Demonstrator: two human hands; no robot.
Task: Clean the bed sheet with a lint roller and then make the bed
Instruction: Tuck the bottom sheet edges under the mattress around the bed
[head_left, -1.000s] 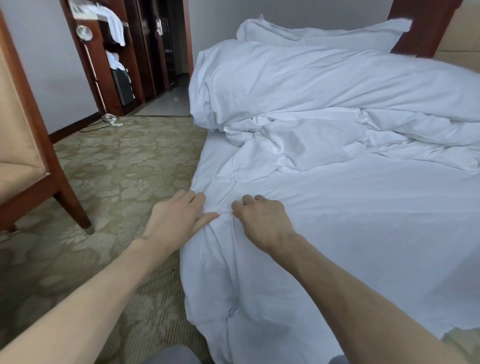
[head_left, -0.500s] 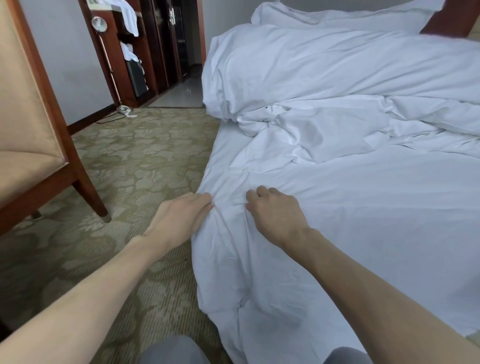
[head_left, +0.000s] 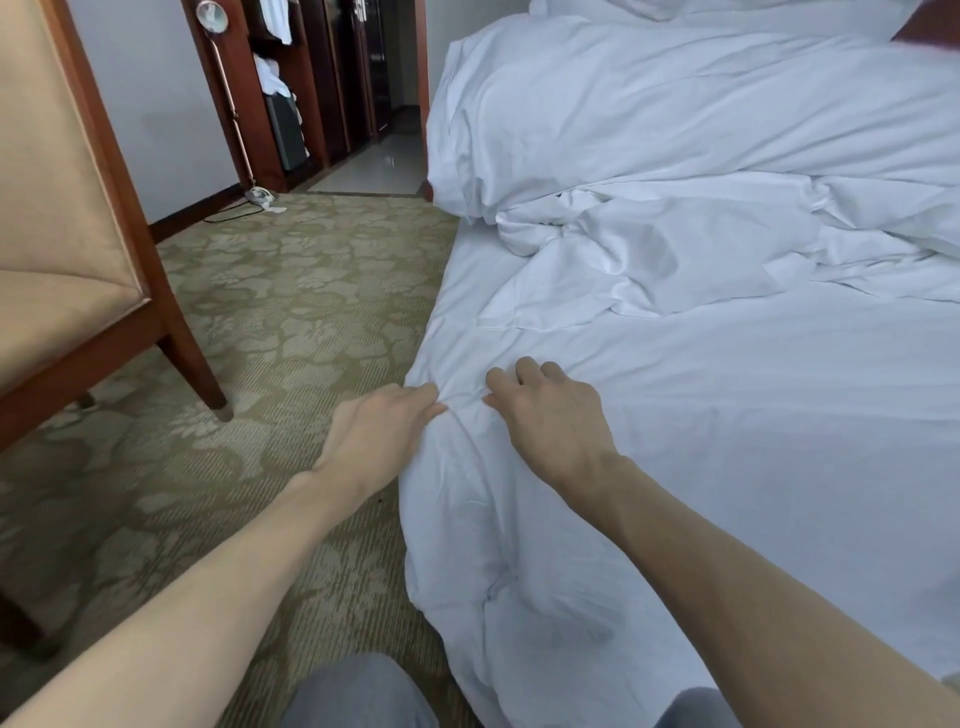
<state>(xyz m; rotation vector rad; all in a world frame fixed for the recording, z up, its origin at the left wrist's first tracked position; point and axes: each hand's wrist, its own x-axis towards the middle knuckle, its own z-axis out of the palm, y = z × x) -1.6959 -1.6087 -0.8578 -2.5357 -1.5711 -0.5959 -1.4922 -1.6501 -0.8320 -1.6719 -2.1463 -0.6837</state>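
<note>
Recorded at left a wooden armchair (head_left: 67, 270) with tan upholstery, standing on olive floral carpet (head_left: 311, 312). Logged a floor lamp (head_left: 228, 98) against the grey wall (head_left: 156, 104), a white power strip (head_left: 260, 195) at its foot. Listed beyond a dark wooden wardrobe (head_left: 311, 78) holding white cloths (head_left: 270, 78).

1. Our left hand (head_left: 384, 436) and right hand (head_left: 550, 421) are bare.
2. Our left forearm (head_left: 208, 587) and right forearm (head_left: 753, 582) are bare right to the frame edge.
3. We wear grey trousers: the left knee (head_left: 358, 691), rounded and of smooth cloth, shows at 6 o'clock.
4. The right knee (head_left: 696, 709), in the same grey, shows at 5 o'clock.
</note>
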